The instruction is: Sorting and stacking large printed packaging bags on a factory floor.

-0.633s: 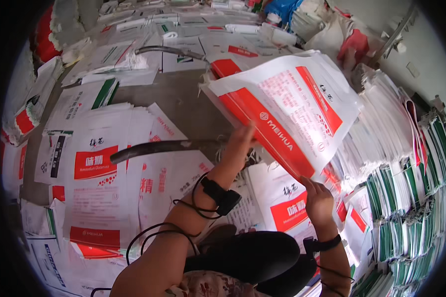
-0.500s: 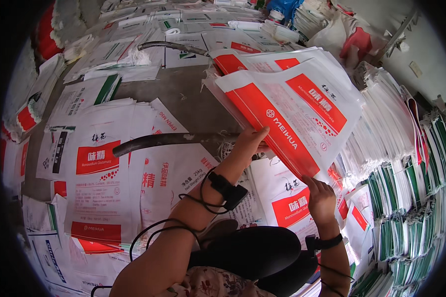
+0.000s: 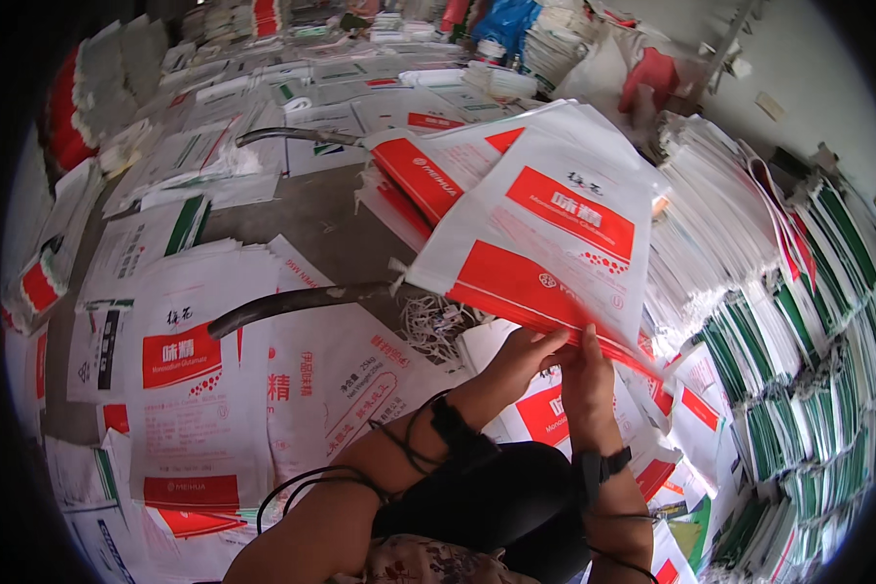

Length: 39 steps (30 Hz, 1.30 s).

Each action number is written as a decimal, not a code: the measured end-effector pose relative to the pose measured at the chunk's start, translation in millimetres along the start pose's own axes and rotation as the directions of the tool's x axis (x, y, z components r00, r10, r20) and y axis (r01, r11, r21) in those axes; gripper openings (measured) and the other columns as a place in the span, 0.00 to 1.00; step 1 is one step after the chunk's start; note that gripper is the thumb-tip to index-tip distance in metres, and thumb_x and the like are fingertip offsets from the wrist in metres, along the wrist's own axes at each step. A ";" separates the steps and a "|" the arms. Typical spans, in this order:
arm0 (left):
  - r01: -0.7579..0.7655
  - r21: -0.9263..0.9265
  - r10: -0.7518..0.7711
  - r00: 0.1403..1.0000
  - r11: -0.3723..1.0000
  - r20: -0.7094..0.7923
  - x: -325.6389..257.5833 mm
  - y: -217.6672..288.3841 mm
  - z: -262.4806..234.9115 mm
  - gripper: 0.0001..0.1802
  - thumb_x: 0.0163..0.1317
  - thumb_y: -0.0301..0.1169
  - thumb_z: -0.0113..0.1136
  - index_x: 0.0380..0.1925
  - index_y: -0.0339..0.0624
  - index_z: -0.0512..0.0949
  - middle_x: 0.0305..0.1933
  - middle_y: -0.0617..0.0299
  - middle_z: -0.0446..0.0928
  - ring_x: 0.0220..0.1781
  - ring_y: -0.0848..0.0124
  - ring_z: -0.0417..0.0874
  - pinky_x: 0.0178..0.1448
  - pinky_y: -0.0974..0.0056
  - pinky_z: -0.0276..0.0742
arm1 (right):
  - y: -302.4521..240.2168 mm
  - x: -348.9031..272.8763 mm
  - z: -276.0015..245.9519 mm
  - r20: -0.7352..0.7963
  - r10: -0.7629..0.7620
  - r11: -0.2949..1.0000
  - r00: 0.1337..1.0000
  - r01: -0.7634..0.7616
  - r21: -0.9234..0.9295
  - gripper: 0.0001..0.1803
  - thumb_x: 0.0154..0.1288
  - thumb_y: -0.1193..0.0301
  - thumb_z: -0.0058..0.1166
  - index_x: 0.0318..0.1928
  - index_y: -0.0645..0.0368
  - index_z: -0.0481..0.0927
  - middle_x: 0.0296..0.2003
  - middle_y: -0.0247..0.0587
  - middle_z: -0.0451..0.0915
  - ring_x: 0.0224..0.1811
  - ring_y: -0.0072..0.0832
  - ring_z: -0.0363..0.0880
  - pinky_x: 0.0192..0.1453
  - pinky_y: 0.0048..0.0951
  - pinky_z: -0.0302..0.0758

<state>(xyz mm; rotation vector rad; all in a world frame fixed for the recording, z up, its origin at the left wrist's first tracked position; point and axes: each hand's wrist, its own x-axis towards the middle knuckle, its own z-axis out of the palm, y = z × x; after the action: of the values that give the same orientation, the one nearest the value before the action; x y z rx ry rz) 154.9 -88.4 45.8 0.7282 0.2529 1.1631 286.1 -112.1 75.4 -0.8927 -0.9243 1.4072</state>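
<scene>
A flat white and red printed woven sack (image 3: 574, 268) is tilted up in front of me, on top of more sacks of the same kind (image 3: 414, 175). My left hand (image 3: 524, 365) is closed on its lower red edge. Right beside it, my right hand (image 3: 587, 382) pinches the same edge, with its fingertips slightly smeared by motion. The two hands nearly touch. Below them lies another red and white sack (image 3: 540, 417), partly covered by my wrists.
Two dark curved bars (image 3: 292, 304) jut out from the sack pile toward the left. White strands (image 3: 433, 326) lie tangled behind my left hand. Flat sacks (image 3: 190, 389) cover the floor at left. Tall stacks of folded white and green sacks (image 3: 808, 360) stand at right.
My left hand has slid along the sack's edge down to my right hand. The sack's lower edge has swung flatter, and its top has shifted left. The head view has turned slightly.
</scene>
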 end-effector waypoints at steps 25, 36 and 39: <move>-0.711 0.681 0.588 0.630 0.175 0.507 60.0 101.6 135.5 0.43 0.60 0.35 0.68 0.70 0.36 0.56 0.71 0.47 0.61 0.72 0.58 0.63 0.69 0.56 0.64 | -421.7 -133.5 52.1 0.310 -0.375 -0.472 0.874 0.108 -0.875 0.23 0.62 0.81 0.50 0.60 0.60 0.74 0.47 0.50 0.82 0.44 0.39 0.81 0.52 0.33 0.75; -0.447 0.317 0.321 0.869 0.836 0.378 57.4 120.1 233.8 0.16 0.64 0.32 0.65 0.48 0.36 0.78 0.44 0.63 0.80 0.46 0.76 0.80 0.52 0.67 0.76 | -384.7 -170.9 32.5 0.507 -0.401 -0.592 0.763 0.207 -0.779 0.28 0.63 0.82 0.50 0.62 0.45 0.75 0.48 0.49 0.79 0.43 0.46 0.81 0.46 0.40 0.77; -0.403 0.290 0.308 0.895 0.868 0.321 54.2 115.4 222.2 0.15 0.64 0.32 0.65 0.46 0.37 0.78 0.41 0.66 0.81 0.40 0.78 0.80 0.44 0.71 0.76 | -365.0 -155.3 14.7 0.658 -0.354 -0.724 0.664 0.252 -0.643 0.29 0.61 0.84 0.50 0.61 0.44 0.77 0.40 0.45 0.74 0.34 0.44 0.79 0.37 0.41 0.77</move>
<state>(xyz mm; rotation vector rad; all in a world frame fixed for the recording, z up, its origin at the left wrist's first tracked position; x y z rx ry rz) 210.3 -102.9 295.5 1.2797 0.0972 1.3724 422.8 -261.9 416.6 -1.3797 -2.2539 -1.0174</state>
